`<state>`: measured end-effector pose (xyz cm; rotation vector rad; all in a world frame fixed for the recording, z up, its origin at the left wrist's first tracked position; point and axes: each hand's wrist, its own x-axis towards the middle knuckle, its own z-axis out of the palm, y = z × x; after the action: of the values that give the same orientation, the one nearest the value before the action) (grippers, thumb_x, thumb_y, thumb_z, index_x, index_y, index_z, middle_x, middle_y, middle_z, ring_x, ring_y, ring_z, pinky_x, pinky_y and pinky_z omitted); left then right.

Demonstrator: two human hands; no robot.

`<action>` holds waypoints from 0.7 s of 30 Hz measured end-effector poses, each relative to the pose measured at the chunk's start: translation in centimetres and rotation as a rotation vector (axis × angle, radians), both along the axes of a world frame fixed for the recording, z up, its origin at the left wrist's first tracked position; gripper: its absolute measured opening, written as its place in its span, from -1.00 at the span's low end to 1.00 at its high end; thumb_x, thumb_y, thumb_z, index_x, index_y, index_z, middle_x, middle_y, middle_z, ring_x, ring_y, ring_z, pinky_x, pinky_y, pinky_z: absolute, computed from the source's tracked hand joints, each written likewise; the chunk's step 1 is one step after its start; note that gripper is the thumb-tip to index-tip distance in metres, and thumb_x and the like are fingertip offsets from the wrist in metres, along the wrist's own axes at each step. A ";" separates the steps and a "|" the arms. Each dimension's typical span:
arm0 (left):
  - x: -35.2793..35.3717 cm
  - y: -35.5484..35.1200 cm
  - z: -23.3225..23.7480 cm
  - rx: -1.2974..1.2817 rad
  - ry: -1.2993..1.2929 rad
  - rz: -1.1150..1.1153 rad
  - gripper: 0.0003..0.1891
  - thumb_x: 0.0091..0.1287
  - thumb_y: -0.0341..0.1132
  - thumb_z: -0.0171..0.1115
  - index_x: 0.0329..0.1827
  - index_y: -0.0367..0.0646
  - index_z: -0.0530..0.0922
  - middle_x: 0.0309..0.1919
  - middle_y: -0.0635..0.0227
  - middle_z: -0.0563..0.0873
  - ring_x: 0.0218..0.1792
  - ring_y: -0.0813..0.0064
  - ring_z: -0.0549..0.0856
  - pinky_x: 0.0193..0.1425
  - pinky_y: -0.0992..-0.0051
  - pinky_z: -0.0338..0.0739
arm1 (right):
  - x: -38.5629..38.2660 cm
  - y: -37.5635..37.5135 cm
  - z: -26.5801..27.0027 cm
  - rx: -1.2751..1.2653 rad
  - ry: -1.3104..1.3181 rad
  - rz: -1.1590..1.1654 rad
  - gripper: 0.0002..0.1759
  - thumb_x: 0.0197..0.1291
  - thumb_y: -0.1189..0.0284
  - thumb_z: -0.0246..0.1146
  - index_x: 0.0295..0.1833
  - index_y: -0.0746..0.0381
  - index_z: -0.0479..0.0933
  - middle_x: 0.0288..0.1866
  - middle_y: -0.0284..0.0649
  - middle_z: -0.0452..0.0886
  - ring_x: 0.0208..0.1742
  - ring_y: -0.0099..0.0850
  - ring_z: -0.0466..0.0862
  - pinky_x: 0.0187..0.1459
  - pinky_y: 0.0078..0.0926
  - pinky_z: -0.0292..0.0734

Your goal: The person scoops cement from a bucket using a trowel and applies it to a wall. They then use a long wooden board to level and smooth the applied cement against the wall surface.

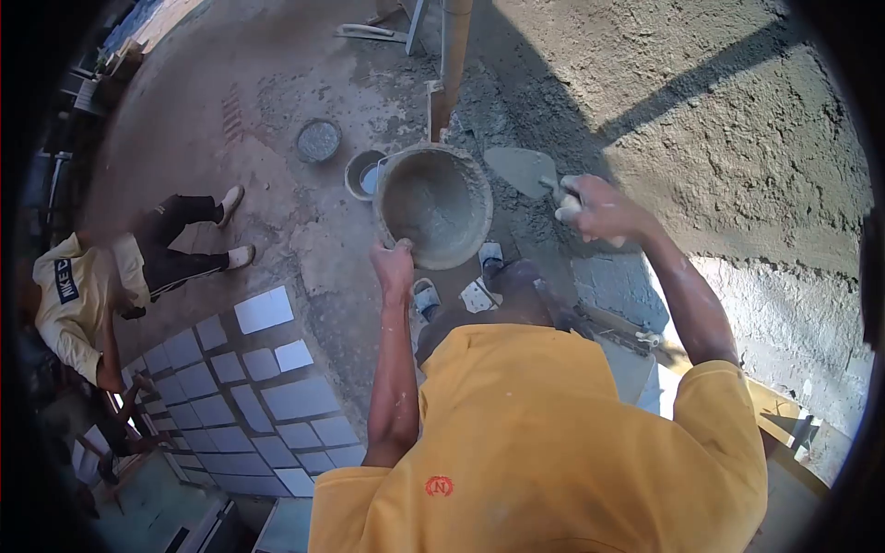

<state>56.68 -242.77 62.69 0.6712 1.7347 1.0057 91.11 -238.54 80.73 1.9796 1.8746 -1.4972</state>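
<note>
My left hand [395, 269] is closed on the near rim of a round bucket [435, 258], whose inside is coated with grey wet mortar. The bucket is tipped so that its mouth faces me. In my right hand [604, 212] is the handle of a trowel [521, 170], the fingers wrapped round it. The trowel's broad blade is grey with mortar and points left, close to the bucket's right rim. To the right of the trowel rises a wall [719, 175] covered with rough grey mortar, partly in sun and partly in shadow.
A smaller bucket [354, 175] stands just left of the big one, and a round pan [318, 140] of grey material lies beyond. Behind them is a wooden post [454, 55]. At left, another person [92, 276] is near a floor of pale tiles [300, 398].
</note>
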 end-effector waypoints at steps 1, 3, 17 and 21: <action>0.1 0.6 1.1 0.025 -0.068 -0.065 -0.39 0.25 -0.63 0.27 0.45 -0.50 0.53 0.15 0.06 0.80 0.14 0.29 0.77 0.32 0.35 0.60 | -1.1 -0.7 -3.6 0.217 -0.043 0.218 -0.72 0.36 0.30 0.35 -0.09 0.32 0.59 -0.27 -0.04 0.67 -0.29 -0.08 0.76 -0.12 -0.05 0.69; 0.3 1.3 3.1 0.108 -0.111 -0.204 -0.35 0.26 -0.64 0.24 0.50 -0.48 0.52 0.19 0.07 0.80 0.16 0.32 0.76 0.35 0.38 0.58 | -5.1 -1.5 -6.9 0.476 -0.251 0.421 -0.77 0.31 0.35 0.35 -0.11 0.32 0.65 -0.16 0.05 0.75 -0.18 0.04 0.80 -0.10 -0.03 0.71; -0.8 0.5 9.4 0.426 0.056 -0.498 -0.42 0.30 -0.62 0.19 0.44 -0.42 0.62 0.19 0.04 0.85 0.23 0.28 0.80 0.41 0.33 0.57 | -13.0 -7.2 -5.0 0.803 -0.415 0.392 -0.88 0.16 0.44 0.36 -0.28 0.28 0.64 -0.33 0.02 0.70 -0.20 0.06 0.80 -0.18 0.07 0.66; -1.0 -0.7 8.5 0.517 0.025 -0.382 -0.42 0.30 -0.67 0.14 0.45 -0.40 0.62 0.23 0.15 0.82 0.22 0.37 0.77 0.41 0.40 0.56 | -11.5 -8.9 0.9 0.841 -0.516 0.178 -0.85 0.20 0.42 0.35 -0.29 0.31 0.66 -0.32 0.11 0.73 -0.16 0.11 0.81 -0.12 0.09 0.69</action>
<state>55.69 -243.50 71.17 1.2927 1.2941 1.1760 79.66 -247.44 81.66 2.0548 2.5134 -0.0664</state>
